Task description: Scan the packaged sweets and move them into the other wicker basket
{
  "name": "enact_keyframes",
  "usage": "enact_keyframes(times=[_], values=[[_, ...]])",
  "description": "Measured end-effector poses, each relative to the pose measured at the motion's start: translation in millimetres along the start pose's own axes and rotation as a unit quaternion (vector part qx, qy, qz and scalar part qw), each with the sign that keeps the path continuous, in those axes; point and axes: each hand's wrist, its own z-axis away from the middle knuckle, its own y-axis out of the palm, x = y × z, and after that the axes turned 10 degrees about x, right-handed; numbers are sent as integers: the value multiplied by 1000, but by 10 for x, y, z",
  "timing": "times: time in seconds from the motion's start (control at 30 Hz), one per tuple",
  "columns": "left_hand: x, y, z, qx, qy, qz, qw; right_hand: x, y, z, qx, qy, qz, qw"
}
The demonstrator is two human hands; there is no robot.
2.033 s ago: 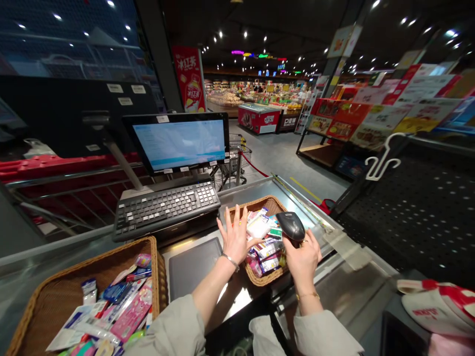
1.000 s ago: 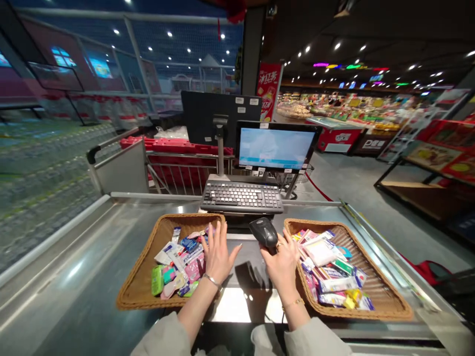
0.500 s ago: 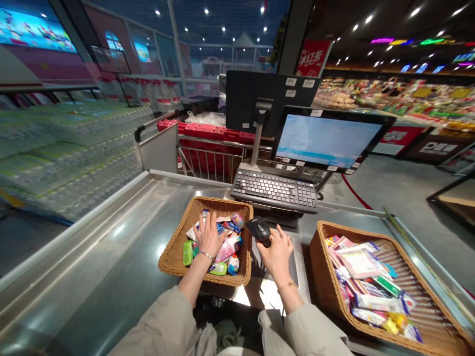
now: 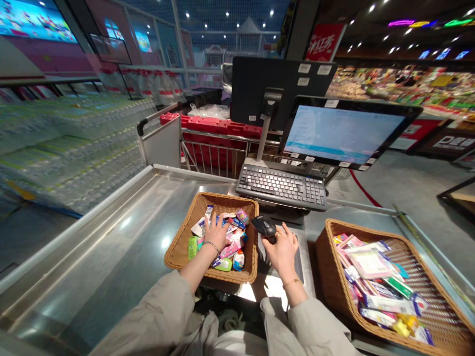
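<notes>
A supermarket checkout is seen from above. A brushed-steel desk (image 4: pixel 111 222) runs forward to a black keyboard (image 4: pixel 282 185) and a touchscreen monitor (image 4: pixel 341 131) with a pale blue display. Two woven wicker baskets stand apart on the desk: a central basket (image 4: pixel 222 198) just ahead of the person, and a right basket (image 4: pixel 322 252) nearer the desk's far right edge, filled with flat retail packets (image 4: pixel 371 262).

The central basket holds a loose heap of small packets (image 4: pixel 233 243) in pink, blue, white and green; the labels are too small to read, though they look like toiletries.

The left hand (image 4: pixel 215 235) rests on top of this heap, its fingers spread and open, holding nothing clearly. The right hand (image 4: pixel 284 254) sits just beside the basket, over the desk, with its fingers curled firmly around a black handheld barcode scanner (image 4: pixel 264 226).

The scanner seems light, hard and smooth, best held by its grip. The packets likely weigh little and may slip, so pinching one by an edge should suit them.
</notes>
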Motion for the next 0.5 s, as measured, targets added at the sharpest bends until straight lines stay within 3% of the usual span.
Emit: enact_keyframes(times=[0.2,0.5], values=[[-128,147,51,27,50,-19,998,7,-4,-22,-7,1,-1,1000],[-132,25,-192,26,140,-15,990,-35,-26,-41,-13,3,-3,1000]])
